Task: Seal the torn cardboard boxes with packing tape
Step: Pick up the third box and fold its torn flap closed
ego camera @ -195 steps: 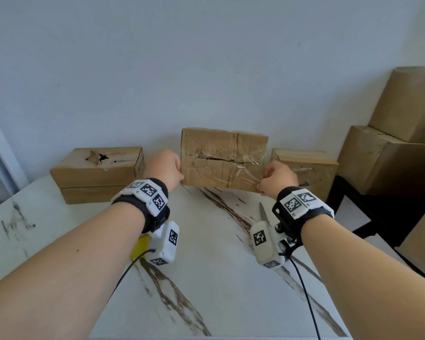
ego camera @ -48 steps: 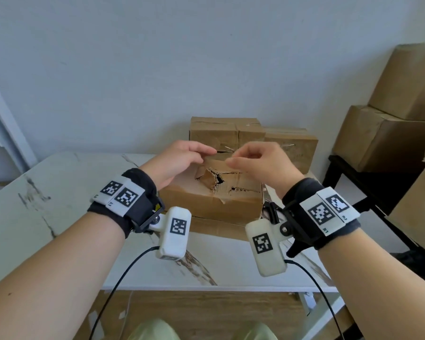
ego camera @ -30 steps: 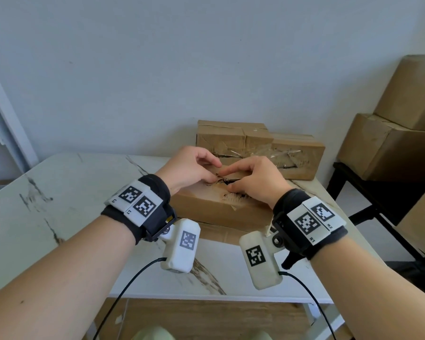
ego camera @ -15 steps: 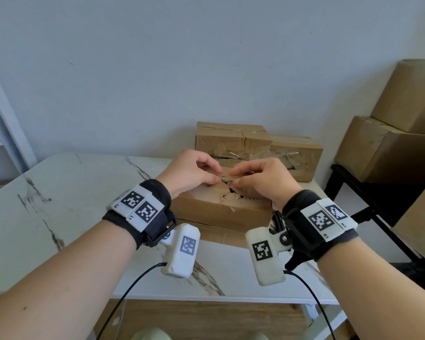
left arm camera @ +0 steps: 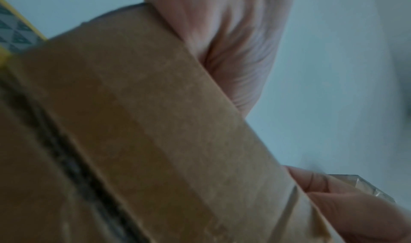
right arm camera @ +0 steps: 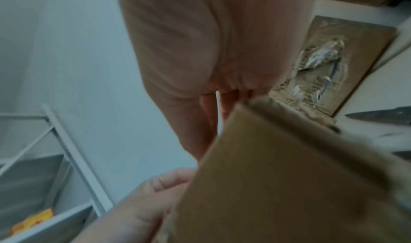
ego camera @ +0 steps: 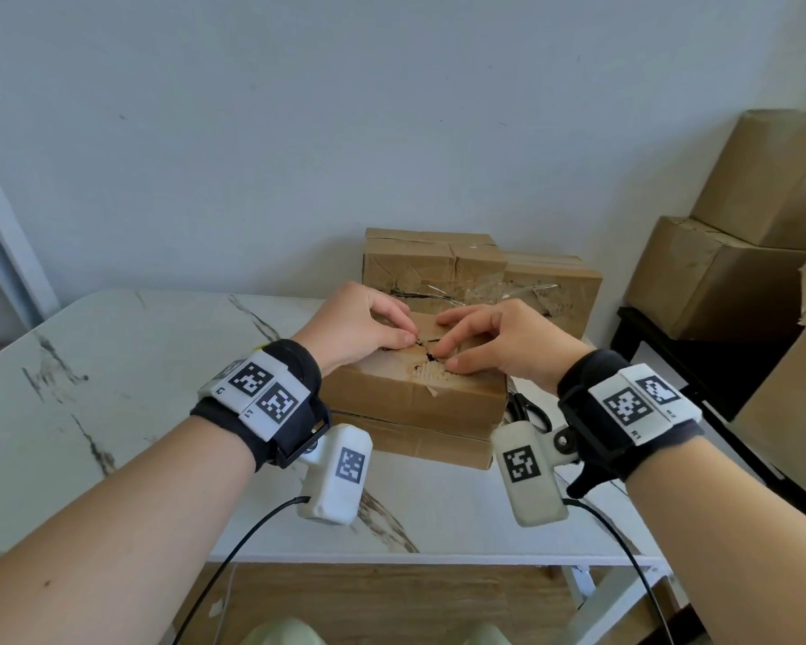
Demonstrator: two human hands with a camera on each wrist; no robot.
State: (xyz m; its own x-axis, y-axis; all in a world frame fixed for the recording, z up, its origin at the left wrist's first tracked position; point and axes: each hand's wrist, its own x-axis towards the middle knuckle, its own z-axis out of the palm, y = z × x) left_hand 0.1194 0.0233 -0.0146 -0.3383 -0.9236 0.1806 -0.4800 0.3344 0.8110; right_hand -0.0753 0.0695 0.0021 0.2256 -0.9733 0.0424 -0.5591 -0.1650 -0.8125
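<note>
Torn cardboard box (ego camera: 415,393) lies at the table's (ego camera: 112,388) centre, stacked on a flatter box, with two taped boxes (ego camera: 480,281) just behind at twelve o'clock. Both hands rest on its top: the left hand (ego camera: 359,328) and right hand (ego camera: 499,339) have curled fingers pinching the ragged edges of the tear together. This looks like the closing-up step before taping; next calls for tape, yet no roll is clearly visible. Scissors (ego camera: 529,412) peek out at three o'clock, mostly hidden. Wrist views are blurred.
</note>
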